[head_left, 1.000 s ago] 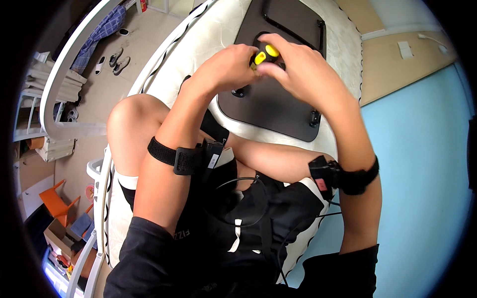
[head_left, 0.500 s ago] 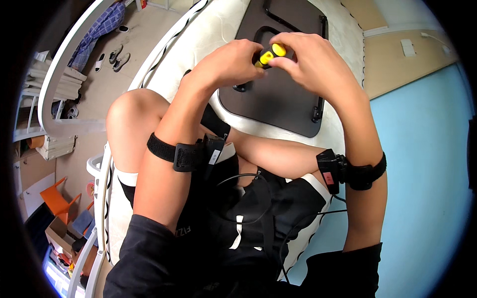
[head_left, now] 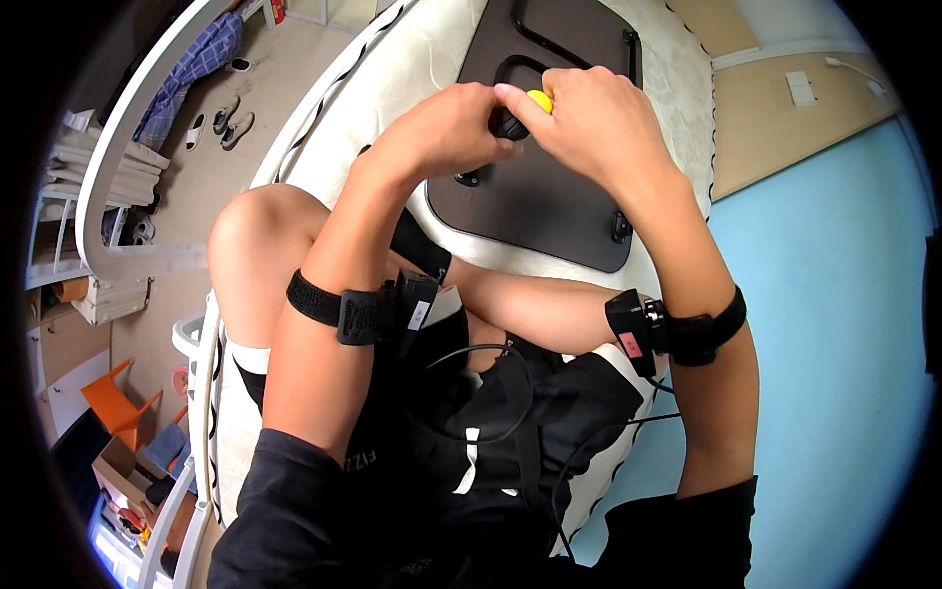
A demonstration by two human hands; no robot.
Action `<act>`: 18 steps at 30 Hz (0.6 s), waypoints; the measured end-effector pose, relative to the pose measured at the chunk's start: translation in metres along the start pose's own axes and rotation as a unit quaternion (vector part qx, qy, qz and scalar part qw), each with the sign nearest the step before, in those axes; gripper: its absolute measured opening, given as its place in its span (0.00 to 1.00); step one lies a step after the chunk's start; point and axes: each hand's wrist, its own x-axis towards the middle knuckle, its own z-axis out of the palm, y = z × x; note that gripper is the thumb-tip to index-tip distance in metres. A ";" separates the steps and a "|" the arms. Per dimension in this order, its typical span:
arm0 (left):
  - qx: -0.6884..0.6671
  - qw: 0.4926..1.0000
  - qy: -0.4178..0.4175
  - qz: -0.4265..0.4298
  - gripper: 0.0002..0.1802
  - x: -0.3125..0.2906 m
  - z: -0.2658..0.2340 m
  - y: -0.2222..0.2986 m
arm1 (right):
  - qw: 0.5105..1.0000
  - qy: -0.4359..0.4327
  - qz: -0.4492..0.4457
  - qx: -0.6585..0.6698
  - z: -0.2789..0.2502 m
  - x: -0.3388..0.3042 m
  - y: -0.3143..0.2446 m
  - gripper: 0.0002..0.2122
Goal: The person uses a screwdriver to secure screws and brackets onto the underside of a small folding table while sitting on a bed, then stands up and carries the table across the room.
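Over the dark brown top of a folded table (head_left: 535, 201), my hands meet at a short yellow-and-black tool handle (head_left: 540, 101). My right hand (head_left: 601, 123) is wrapped round it, leaving a rounded yellow end showing by the thumb. My left hand (head_left: 453, 128) curls its fingers against the black part (head_left: 511, 128) from the other side. Most of the tool is covered by fingers, and its working end cannot be seen. Black bent tube legs (head_left: 559, 44) lie folded against the table, beyond the hands. A black hinge bracket (head_left: 619, 227) sits near its right corner.
The table lies on a pale mattress (head_left: 412, 59) in front of my crossed legs. White bed rails (head_left: 93, 187) curve along the left. Shoes (head_left: 235, 131) and an orange chair (head_left: 116, 398) are on the floor beyond. A cable (head_left: 530, 393) loops across my lap.
My right hand has closed further over the handle and moved slightly left, so less yellow shows. My left hand stays close beside it, near the same place.
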 end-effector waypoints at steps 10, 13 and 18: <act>-0.057 0.996 0.054 0.046 0.17 -0.001 0.003 -0.011 | 0.998 -0.032 0.022 0.040 0.005 -0.005 -0.006 0.16; -0.051 0.997 0.042 0.033 0.18 -0.003 0.000 -0.008 | 0.994 0.052 -0.044 0.081 0.005 -0.010 -0.001 0.14; -0.046 0.998 0.034 0.030 0.19 -0.002 0.005 -0.006 | 0.978 0.108 -0.156 0.081 0.009 -0.011 0.004 0.12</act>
